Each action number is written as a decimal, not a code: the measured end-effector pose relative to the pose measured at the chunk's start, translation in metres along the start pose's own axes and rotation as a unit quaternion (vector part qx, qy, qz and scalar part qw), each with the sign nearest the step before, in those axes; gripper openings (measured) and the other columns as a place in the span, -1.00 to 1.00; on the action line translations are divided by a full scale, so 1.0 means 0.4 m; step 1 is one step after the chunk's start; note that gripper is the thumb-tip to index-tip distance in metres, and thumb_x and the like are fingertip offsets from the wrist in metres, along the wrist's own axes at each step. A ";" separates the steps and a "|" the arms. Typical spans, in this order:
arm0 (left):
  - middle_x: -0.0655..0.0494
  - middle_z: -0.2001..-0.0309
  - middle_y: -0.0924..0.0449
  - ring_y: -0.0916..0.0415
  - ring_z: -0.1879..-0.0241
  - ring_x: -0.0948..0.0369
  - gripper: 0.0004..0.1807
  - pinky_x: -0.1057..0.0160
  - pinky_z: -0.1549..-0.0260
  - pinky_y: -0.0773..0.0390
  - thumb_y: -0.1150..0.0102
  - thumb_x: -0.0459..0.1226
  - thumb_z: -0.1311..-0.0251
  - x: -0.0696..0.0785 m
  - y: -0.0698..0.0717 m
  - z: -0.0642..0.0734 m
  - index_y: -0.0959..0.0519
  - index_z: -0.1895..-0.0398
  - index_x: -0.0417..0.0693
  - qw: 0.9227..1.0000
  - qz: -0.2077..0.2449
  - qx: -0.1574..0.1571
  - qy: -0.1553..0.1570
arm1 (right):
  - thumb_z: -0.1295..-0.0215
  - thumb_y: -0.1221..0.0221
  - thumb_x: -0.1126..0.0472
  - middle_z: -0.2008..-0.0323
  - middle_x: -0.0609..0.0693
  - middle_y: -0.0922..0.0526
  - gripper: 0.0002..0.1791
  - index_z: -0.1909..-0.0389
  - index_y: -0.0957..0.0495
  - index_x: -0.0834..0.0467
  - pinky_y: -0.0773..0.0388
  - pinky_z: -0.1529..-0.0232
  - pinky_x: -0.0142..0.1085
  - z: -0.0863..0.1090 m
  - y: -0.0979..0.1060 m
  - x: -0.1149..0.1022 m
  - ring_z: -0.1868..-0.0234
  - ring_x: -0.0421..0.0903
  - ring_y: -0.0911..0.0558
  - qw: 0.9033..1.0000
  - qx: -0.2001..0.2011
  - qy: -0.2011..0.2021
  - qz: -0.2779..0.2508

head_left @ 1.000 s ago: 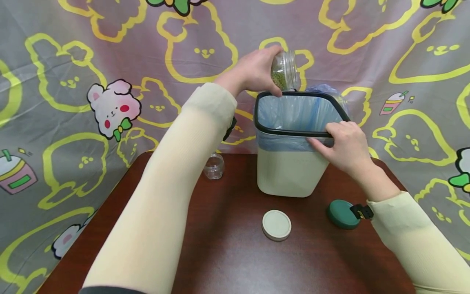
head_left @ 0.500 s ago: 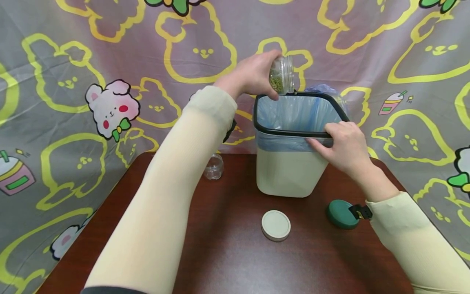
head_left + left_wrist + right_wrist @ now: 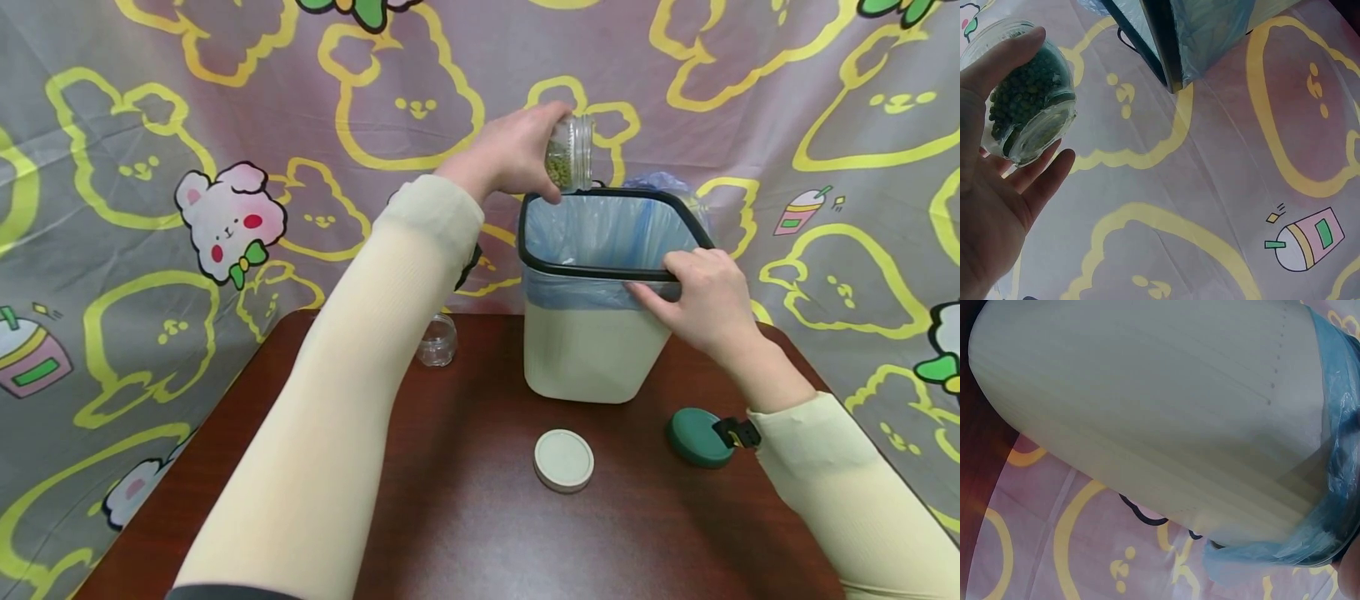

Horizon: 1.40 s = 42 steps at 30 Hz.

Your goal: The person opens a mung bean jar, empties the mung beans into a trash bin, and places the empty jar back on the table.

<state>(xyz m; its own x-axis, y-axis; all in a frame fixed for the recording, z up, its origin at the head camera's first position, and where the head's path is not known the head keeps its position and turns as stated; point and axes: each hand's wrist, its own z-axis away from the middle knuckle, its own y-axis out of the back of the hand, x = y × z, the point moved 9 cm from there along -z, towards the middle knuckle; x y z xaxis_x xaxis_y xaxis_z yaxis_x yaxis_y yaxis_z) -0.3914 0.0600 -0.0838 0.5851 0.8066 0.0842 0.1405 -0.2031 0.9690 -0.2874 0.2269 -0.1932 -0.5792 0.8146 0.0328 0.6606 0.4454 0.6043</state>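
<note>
My left hand [image 3: 517, 154] grips a clear glass jar [image 3: 582, 150] that lies nearly on its side, its lidless mouth pointing right. Small green beans, like mung beans [image 3: 1019, 94], are inside it, heaped against the lower side in the left wrist view. The jar is by the back left corner of a cream trash bin [image 3: 588, 354], near its black rim [image 3: 592, 271]. A blue bag [image 3: 600, 229] lines the bin. My right hand [image 3: 708, 296] grips the rim at the front right, thumb outside. In the right wrist view the bin wall [image 3: 1147, 412] hides most of that hand.
A second clear jar [image 3: 437, 342] stands at the back of the dark wooden table [image 3: 480, 533], beside my left forearm. A pale round lid [image 3: 564, 460] lies in front of the bin. A green lid [image 3: 699, 437] sits below my right wrist. A patterned curtain [image 3: 465, 50] hangs behind.
My left hand and the jar have shifted slightly left and down, and the jar's mouth has moved back toward the bin's left edge. The right hand stays on the rim.
</note>
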 end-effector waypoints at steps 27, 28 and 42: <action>0.13 -0.33 -0.27 -0.29 -0.23 0.22 0.10 0.23 -0.18 -0.30 -0.49 -0.07 0.07 -0.008 0.008 0.006 -0.01 -0.51 0.03 1.000 -0.010 -0.002 0.003 | -0.11 -0.22 -0.05 0.74 0.00 -0.25 -0.54 0.67 -0.27 0.17 -0.23 0.47 -0.03 -0.005 0.003 -0.003 0.64 0.06 -0.30 1.000 0.007 0.006 0.001; 0.13 -0.33 -0.27 -0.28 -0.23 0.22 0.11 0.24 -0.18 -0.30 -0.49 -0.08 0.07 -0.009 0.009 0.007 -0.01 -0.51 0.03 1.000 -0.008 -0.003 0.003 | -0.12 -0.22 -0.05 0.74 0.00 -0.25 -0.54 0.67 -0.27 0.17 -0.22 0.47 -0.03 -0.005 0.004 -0.003 0.64 0.06 -0.30 1.000 0.007 0.006 0.000; 0.17 -0.36 -0.26 -0.26 -0.27 0.23 0.09 0.22 -0.19 -0.29 -0.49 -0.09 0.07 -0.010 0.015 0.007 -0.03 -0.50 0.06 1.000 -0.011 -0.006 0.003 | -0.04 -0.30 0.02 0.74 -0.02 -0.25 -0.56 0.67 -0.27 0.16 -0.23 0.45 -0.02 -0.001 0.000 -0.003 0.64 0.04 -0.29 1.000 0.002 0.000 0.001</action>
<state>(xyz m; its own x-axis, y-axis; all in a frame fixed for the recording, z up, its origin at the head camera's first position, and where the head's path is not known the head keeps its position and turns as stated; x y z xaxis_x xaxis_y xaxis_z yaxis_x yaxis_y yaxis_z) -0.3904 0.0540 -0.0788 0.5776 0.8139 0.0632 0.1448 -0.1783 0.9733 -0.2869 0.2257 -0.1928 -0.5777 0.8155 0.0339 0.6640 0.4454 0.6006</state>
